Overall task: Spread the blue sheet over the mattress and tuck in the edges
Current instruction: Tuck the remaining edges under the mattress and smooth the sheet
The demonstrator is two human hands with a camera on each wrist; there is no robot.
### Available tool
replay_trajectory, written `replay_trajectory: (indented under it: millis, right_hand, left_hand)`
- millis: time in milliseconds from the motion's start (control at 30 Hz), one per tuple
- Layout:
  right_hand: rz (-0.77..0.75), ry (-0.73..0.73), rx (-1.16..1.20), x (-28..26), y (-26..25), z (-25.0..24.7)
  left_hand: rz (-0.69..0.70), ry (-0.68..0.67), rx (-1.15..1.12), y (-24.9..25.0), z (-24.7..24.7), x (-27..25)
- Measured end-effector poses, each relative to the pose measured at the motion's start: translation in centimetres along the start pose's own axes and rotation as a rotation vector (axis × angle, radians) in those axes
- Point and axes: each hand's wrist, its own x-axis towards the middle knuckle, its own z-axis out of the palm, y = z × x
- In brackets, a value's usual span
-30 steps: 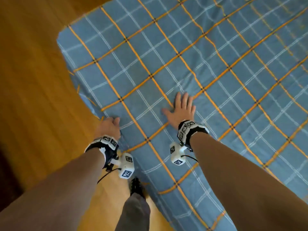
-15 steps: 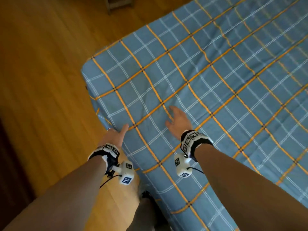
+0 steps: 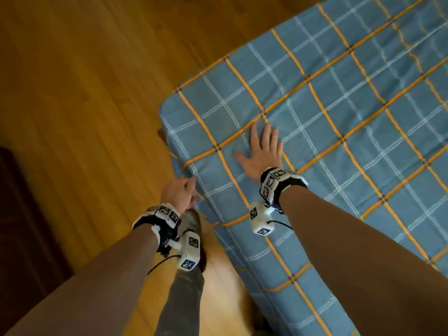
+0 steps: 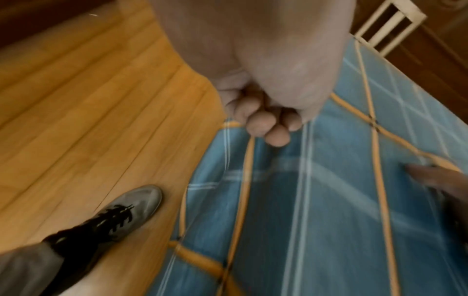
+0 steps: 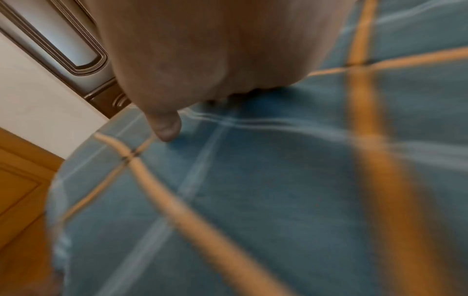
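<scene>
The blue sheet [image 3: 339,117] with orange and white checks lies smooth over the mattress, which it hides completely. My right hand [image 3: 263,151] presses flat on top near the corner, fingers straight and spread; in the right wrist view the palm [image 5: 202,60] and thumb rest on the sheet [image 5: 278,190]. My left hand [image 3: 180,194] is lower, at the side of the mattress just below the top edge. Its fingers [image 4: 268,128] are curled tight against the hanging side of the sheet [image 4: 329,200], gripping the cloth there. The sheet's lower edge is hidden from the head view.
Wooden floor [image 3: 84,93] runs along the left side of the bed. My grey shoe [image 3: 191,221] [image 4: 131,208] stands close to the mattress side. Dark furniture [image 3: 14,214] sits at the far left. A white slatted frame [image 4: 390,26] is beyond the bed.
I have moved along the bed towards its corner. My right hand slid nearer the corner and lies flat. My left hand dropped from the top edge to the side and its fingers curled in.
</scene>
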Motion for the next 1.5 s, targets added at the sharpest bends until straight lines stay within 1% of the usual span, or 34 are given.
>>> replay_trajectory:
  millis: [33, 100, 167, 200, 233, 267, 300, 367, 400, 467, 567, 633, 667, 733, 800, 833, 900, 1000, 1100, 1200, 1267, 1300, 1333, 1400, 1433, 1500]
  right_hand:
    - [-0.061, -0.032, -0.004, 1.3, -2.5, -0.2]
    - [-0.191, -0.153, -0.029, 3.6, -7.3, -0.9]
    - [-0.283, -0.28, -0.008, 4.9, -10.5, -2.3]
    - [-0.299, -0.316, 0.065, 5.4, -11.4, -3.2]
    - [-0.282, -0.315, 0.173, 5.9, -11.8, -4.3]
    - [-0.239, -0.271, 0.274, 6.2, -11.8, -5.3]
    - [-0.19, -0.188, 0.325, 6.5, -11.4, -6.2]
    - [-0.117, -0.036, 0.299, 6.8, -10.3, -7.4]
    - [-0.088, 0.0, 0.276, 6.9, -9.8, -7.7]
    - [-0.038, 0.031, 0.261, 7.2, -9.2, -7.9]
    - [0.005, 0.064, 0.302, 7.2, -9.4, -7.4]
    - [0.014, 0.066, 0.31, 7.5, -9.9, -7.1]
    - [0.016, 0.061, 0.307, 7.8, -10.1, -7.1]
    - [0.031, 0.051, 0.3, 8.2, -10.6, -7.2]
    - [0.043, 0.026, 0.294, 8.7, -11.1, -7.4]
    - [0.047, 0.019, 0.297, 9.1, -11.3, -7.5]
    - [0.058, 0.022, 0.305, 9.8, -11.7, -7.7]
    - [0.099, 0.048, 0.29, 10.9, -12.2, -7.6]
    - [0.183, 0.068, 0.285, 11.6, -12.9, -8.6]
    - [0.259, 0.048, 0.294, 11.7, -14.5, -9.4]
    - [0.296, 0.023, 0.319, 11.6, -15.6, -10.3]
    - [0.308, 0.012, 0.333, 11.5, -16.0, -10.9]
    - [0.317, 0.009, 0.341, 11.2, -16.3, -11.8]
    - [0.333, 0.014, 0.334, 10.4, -16.6, -13.9]
    - [0.345, 0.016, 0.329, 9.8, -16.5, -15.1]
    - [0.386, 0.024, 0.332, 7.9, -16.2, -18.4]
  left_hand:
    - [-0.036, 0.007, -0.076, -0.3, -1.6, 0.9]
    - [-0.104, 0.043, -0.198, -0.7, -5.0, 2.7]
    - [-0.115, 0.049, -0.204, 0.4, -8.0, 4.5]
    - [-0.123, 0.042, -0.201, 1.8, -9.2, 5.8]
    - [-0.116, 0.024, -0.18, 3.4, -10.2, 7.2]
    - [-0.091, 0.01, -0.129, 4.6, -10.8, 8.9]
    - [-0.08, -0.002, -0.078, 5.8, -11.4, 10.3]
    - [-0.1, -0.025, -0.017, 7.0, -11.9, 13.0]
    - [-0.111, -0.02, -0.016, 7.2, -12.0, 13.8]
    - [-0.115, -0.003, -0.024, 7.3, -12.4, 14.2]
    - [-0.083, 0.023, -0.013, 7.0, -12.5, 14.1]
    - [-0.089, 0.027, -0.005, 7.1, -12.8, 13.9]
    - [-0.073, 0.04, 0.053, 7.5, -13.2, 14.0]
    - [0.029, 0.099, 0.265, 8.5, -14.2, 14.4]
    - [0.146, 0.133, 0.377, 9.6, -15.1, 15.2]
    - [0.186, 0.106, 0.385, 10.1, -15.3, 15.8]
    - [0.211, 0.049, 0.401, 11.4, -15.0, 17.4]
    - [0.205, 0.045, 0.379, 11.7, -14.9, 19.4]
    - [0.223, 0.004, 0.372, 11.3, -16.1, 20.9]
    - [0.225, -0.071, 0.456, 9.8, -17.3, 21.6]
    - [0.231, -0.096, 0.496, 9.3, -17.5, 21.8]
    - [0.212, -0.115, 0.523, 9.5, -17.6, 22.0]
    - [0.175, -0.151, 0.598, 9.8, -18.0, 22.2]
    - [0.088, -0.203, 0.748, 10.8, -19.0, 22.5]
    - [0.049, -0.224, 0.755, 12.0, -19.7, 22.2]
    - [0.053, -0.237, 0.67, 16.7, -21.0, 20.3]
